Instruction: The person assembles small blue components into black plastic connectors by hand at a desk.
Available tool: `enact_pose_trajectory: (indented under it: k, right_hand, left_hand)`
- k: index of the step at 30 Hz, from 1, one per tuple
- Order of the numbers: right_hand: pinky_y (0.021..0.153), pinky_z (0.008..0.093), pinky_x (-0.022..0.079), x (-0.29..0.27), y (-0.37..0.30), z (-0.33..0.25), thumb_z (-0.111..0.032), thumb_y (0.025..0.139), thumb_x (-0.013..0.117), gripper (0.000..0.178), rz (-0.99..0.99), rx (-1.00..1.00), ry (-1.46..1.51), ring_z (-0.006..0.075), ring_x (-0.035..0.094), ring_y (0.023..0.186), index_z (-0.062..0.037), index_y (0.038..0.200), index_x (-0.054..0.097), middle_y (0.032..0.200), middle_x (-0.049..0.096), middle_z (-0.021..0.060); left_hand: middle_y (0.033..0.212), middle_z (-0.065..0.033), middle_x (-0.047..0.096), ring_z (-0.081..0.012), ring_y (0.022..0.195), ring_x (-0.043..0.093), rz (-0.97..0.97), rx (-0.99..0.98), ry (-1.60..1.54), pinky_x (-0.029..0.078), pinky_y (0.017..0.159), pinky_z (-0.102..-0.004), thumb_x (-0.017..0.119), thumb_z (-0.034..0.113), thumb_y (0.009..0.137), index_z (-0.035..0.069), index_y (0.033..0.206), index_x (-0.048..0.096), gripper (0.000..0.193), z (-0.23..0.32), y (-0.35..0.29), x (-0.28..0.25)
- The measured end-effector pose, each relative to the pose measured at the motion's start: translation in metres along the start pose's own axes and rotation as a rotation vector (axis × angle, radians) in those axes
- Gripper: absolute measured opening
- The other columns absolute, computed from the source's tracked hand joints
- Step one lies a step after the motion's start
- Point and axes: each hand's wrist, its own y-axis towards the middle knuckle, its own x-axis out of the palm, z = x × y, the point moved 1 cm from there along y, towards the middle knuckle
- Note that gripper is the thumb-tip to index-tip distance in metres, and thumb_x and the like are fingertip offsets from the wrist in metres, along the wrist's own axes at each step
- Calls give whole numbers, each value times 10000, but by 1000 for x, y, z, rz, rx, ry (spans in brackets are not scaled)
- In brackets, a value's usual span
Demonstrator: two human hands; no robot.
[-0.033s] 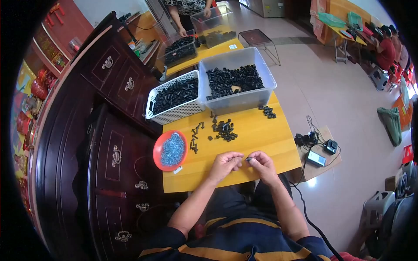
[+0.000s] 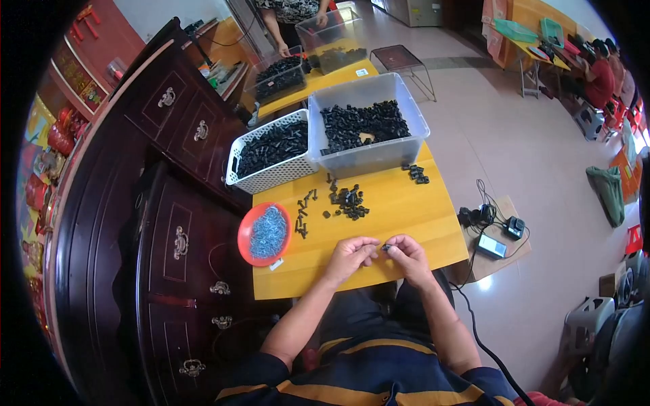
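Over the front of the yellow table [image 2: 311, 276], my two hands are close together. Between the thumb and fingers of my right hand [image 2: 409, 260] is a small black plastic part [image 2: 386, 247]. The fingers of my left hand [image 2: 353, 258] are pinched just left of it; whatever they hold is too small to make out. Beyond my hands lies a loose pile of small black parts [image 2: 350, 201]. Left of the pile, longer black pieces [image 2: 302, 218] lie in a row. A red bowl [image 2: 289, 233] holds many thin silvery screws or pins [image 2: 269, 233].
A white perforated basket [image 2: 274, 172] and a clear plastic bin [image 2: 365, 162], both full of black parts, stand at the table's back. More black pieces [image 2: 417, 174] lie near the right edge. Dark drawers [image 2: 177, 237] border the left. A co-worker's hand [image 2: 283, 49] is at bins beyond.
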Motion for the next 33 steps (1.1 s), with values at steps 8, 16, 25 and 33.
enact_pose_trajectory:
  k: [8,16,25,33]
  right_hand:
    - [859,260,498,-2,3,4,-91,1017,632,118,-39,-10,28,102,633,937,-22,1112,625,1008,674,11]
    - [850,252,502,-1,2,3,-94,1007,653,126,-16,-13,-11,90,625,912,-28,1112,630,998,677,5]
    - [833,244,507,-3,2,6,-79,997,664,125,-21,-7,-30,82,618,903,-27,1107,637,995,678,3]
    - [824,251,505,-1,1,2,-97,999,669,120,-43,-14,-40,87,615,886,-20,1087,648,978,680,9]
  left_hand:
    - [948,-27,717,-68,738,630,-119,-7,53,501,647,-215,596,133,1027,10,1261,679,277,2,1,1]
    - [936,-28,718,-93,776,666,0,43,20,552,719,-239,677,57,962,-7,1173,691,221,8,1,-2]
    - [918,-52,719,-100,792,677,-79,62,-107,568,744,-237,723,27,932,-15,1054,689,133,19,-1,-1]
    - [893,-46,716,-94,771,666,-103,62,-88,565,736,-241,717,15,932,-15,1034,695,108,18,0,0]
